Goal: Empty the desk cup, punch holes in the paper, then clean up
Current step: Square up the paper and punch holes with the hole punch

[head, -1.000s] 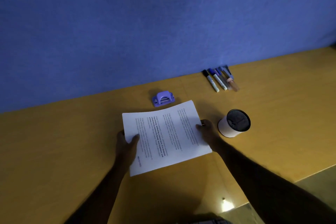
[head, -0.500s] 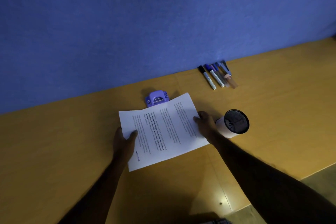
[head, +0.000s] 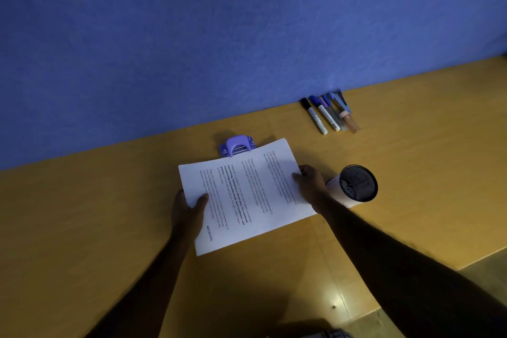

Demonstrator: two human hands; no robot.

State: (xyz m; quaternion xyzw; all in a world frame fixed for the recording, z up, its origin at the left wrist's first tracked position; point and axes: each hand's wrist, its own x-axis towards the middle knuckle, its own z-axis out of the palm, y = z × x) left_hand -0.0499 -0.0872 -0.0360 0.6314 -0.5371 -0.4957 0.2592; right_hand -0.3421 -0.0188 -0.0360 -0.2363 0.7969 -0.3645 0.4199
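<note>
A white stack of printed paper lies at the middle of the yellow desk. My left hand grips its left edge, thumb on top. My right hand holds the right edge in the same way. The paper's far edge covers the front of the purple hole punch, which stands by the blue wall. The desk cup, white with a black mesh inside, lies tipped just right of my right hand. Nothing shows inside it.
Several markers and pens lie in a row against the blue wall at the back right. The desk's front edge runs down the lower right, with floor beyond it.
Both hands have slid the paper away from me, and its far edge now overlaps the hole punch, which earlier stood apart from it.
</note>
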